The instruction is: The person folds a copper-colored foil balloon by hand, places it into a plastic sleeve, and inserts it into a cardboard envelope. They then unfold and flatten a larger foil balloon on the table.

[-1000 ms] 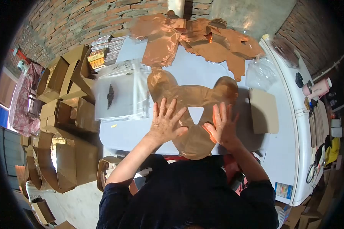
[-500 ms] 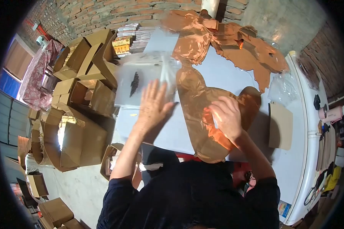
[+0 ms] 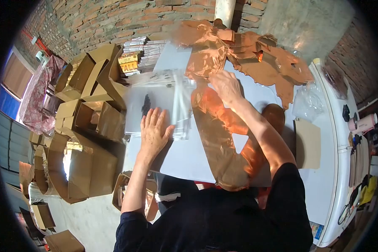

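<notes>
My left hand [image 3: 154, 131] lies flat, fingers stretched out, on the lower part of a stack of clear plastic bags [image 3: 134, 101] with a dark mark on it. A flat copper-coloured foil balloon [image 3: 216, 143] with a triangular hole stretches over the table to its near edge. At the balloon's far end, my right hand [image 3: 227, 87] has its fingers curled and closed on the foil edge; the fingertips are partly hidden. Just beyond that hand, more copper foil balloons [image 3: 277, 63] lie in a crumpled pile.
Open cardboard boxes [image 3: 92, 168] stand to the left of the table. Bundled packets [image 3: 149, 54] sit at the back left. On the right are a crumpled clear bag [image 3: 311, 101], a cardboard piece [image 3: 308, 143] and a white raised table edge [image 3: 342, 155]. A brick wall [image 3: 155, 19] rises behind.
My right hand has moved away from me, from the balloon's middle to its far end, uncovering the triangular hole. My left hand has come down onto the lower part of the bag stack.
</notes>
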The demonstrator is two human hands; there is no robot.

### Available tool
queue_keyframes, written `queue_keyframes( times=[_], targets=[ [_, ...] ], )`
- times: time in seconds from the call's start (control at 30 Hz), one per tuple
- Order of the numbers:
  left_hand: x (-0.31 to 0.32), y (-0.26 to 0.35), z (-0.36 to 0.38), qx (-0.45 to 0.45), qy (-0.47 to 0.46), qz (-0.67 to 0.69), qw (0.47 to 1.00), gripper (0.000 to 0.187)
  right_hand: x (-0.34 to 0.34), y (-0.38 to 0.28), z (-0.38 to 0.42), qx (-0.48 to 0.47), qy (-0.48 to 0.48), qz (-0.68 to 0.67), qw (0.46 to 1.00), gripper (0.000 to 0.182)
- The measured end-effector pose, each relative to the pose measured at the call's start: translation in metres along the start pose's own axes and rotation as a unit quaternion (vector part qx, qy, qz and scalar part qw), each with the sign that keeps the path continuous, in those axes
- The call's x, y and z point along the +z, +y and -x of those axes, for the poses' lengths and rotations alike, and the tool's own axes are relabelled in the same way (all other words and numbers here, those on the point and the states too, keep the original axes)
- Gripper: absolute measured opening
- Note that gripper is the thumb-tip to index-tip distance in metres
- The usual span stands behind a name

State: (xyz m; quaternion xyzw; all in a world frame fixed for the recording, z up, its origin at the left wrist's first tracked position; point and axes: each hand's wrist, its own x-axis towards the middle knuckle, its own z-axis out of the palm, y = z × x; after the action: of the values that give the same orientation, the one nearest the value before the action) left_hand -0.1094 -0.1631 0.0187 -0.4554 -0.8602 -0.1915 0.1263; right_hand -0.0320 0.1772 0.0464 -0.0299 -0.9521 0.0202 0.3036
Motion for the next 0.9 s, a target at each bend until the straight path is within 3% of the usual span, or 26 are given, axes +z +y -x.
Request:
queue_keyframes(
  times=[0.17, 0.27, 0.37, 0.6, 0.67, 0.73, 0.83, 0.87, 0.9],
  targets=[
    [-0.011, 0.005, -0.024, 0.008, 0.011, -0.003, 1.0, 0.058, 0.031, 0.033, -0.03, -0.028, 0.039, -0.031, 0.998, 0.013],
    [-0.013, 0.0, -0.057, 0.03, 0.026, 0.027, 0.999, 0.057, 0.064, 0.057, -0.03, -0.046, -0.036, -0.015, 0.998, 0.011],
    [-0.007, -0.004, -0.105, 0.058, 0.02, 0.082, 0.995, 0.054, 0.067, 0.055, -0.029, -0.066, 0.016, -0.018, 0.998, 0.007],
    [0.063, -0.009, -0.223, 0.119, 0.052, 0.208, 0.969, 0.043, 0.05, 0.054, -0.037, 0.132, -0.029, -0.163, 0.977, 0.015],
    [0.082, -0.008, -0.245, 0.111, -0.003, 0.219, 0.969, 0.039, 0.044, 0.056, -0.04, 0.189, -0.069, -0.2, 0.959, 0.021],
    [0.063, 0.017, -0.252, 0.114, -0.082, 0.261, 0.955, 0.03, 0.041, 0.058, -0.042, 0.187, -0.079, -0.193, 0.96, 0.023],
    [0.086, 0.02, -0.262, 0.107, -0.037, 0.207, 0.972, 0.024, 0.031, 0.057, -0.049, 0.207, -0.123, -0.175, 0.955, 0.023],
    [0.093, 0.019, -0.266, 0.062, -0.064, 0.236, 0.968, 0.023, 0.028, 0.056, -0.052, 0.217, -0.142, -0.168, 0.951, 0.022],
    [0.099, 0.018, -0.269, 0.016, -0.09, 0.263, 0.96, 0.023, 0.032, 0.06, -0.051, 0.206, -0.098, -0.202, 0.952, 0.021]
  ],
)
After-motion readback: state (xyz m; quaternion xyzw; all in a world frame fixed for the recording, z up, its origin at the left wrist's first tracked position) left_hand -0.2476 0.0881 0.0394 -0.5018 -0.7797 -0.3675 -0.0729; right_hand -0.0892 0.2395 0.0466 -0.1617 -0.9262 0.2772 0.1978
